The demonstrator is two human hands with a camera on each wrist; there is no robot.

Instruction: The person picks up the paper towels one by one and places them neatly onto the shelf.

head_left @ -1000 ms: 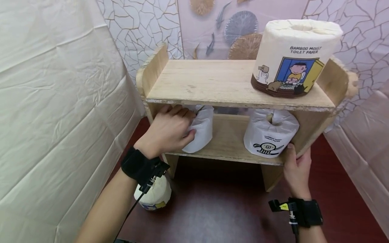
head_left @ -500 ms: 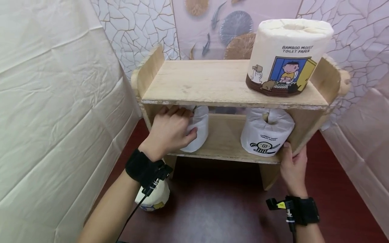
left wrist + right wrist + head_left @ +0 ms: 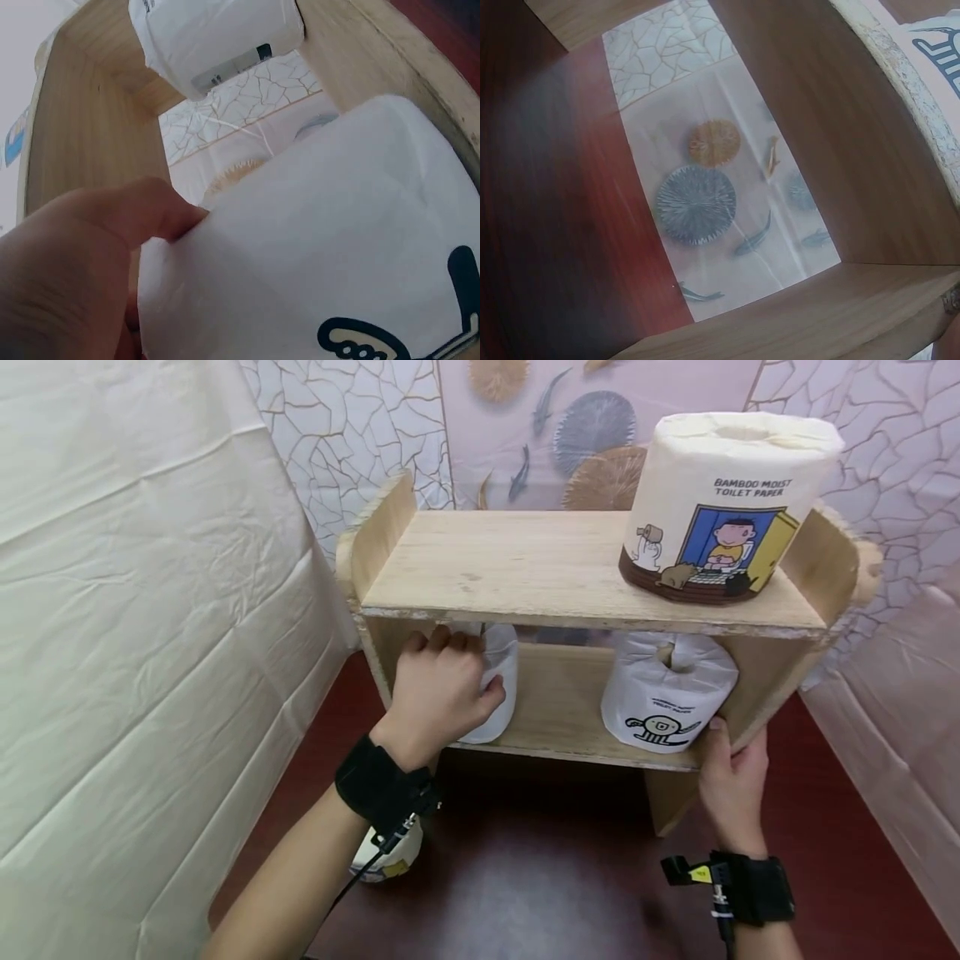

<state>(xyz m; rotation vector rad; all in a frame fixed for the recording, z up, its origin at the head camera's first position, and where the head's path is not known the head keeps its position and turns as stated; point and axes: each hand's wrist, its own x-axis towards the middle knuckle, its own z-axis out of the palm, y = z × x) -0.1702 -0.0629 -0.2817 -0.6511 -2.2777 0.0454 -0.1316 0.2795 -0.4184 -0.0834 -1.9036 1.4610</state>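
In the head view, my left hand (image 3: 442, 693) holds a white-wrapped toilet paper roll (image 3: 504, 693) at the left of the wooden shelf's lower board. The left wrist view shows the thumb pressed on the wrapper (image 3: 315, 240) near its edge; the other fingers are mostly hidden. My right hand (image 3: 735, 785) grips the wooden shelf (image 3: 765, 677) at its right side panel, thumb in front. Beside that thumb stands another white toilet paper roll (image 3: 667, 693). A larger cream toilet paper roll (image 3: 727, 510) with a cartoon print sits on the top board's right end.
One more toilet paper roll (image 3: 397, 852) stands on the dark red tabletop (image 3: 540, 877), partly behind my left wrist. A pale cloth (image 3: 150, 652) hangs along the left, and a patterned backdrop (image 3: 525, 435) is behind the shelf.
My left hand has shifted slightly right and toward me, and the roll it holds has turned a little and moved slightly left. My right hand keeps its place on the shelf.
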